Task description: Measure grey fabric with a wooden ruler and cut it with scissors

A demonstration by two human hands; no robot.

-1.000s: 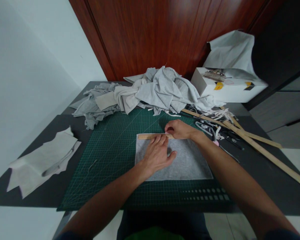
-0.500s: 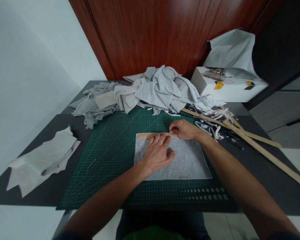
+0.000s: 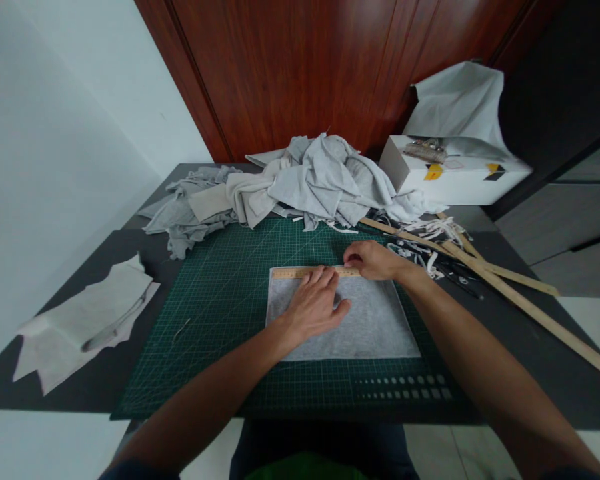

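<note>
A rectangular piece of grey fabric (image 3: 375,320) lies flat on the green cutting mat (image 3: 220,280). Along its far edge rests a wooden ruler (image 3: 287,273). My left hand (image 3: 317,303) presses flat on the ruler and the fabric, fingers stretched out and thumb spread to the right. My right hand (image 3: 373,260) is closed in a pinch at the ruler's right part, by the fabric's far edge. What its fingertips hold, if anything, is too small to make out.
Crumpled grey and cream cloth (image 3: 325,177) is heaped at the back. Behind right stands a white box (image 3: 460,180). Long wooden strips (image 3: 535,313) and tangled cords (image 3: 420,257) lie at the right. Cut fabric pieces (image 3: 93,313) lie at the left; a thread (image 3: 181,330) is on the mat.
My right hand has slid slightly to the right along the fabric's far edge. My left hand stays pressed on the ruler. The view has shifted a little.
</note>
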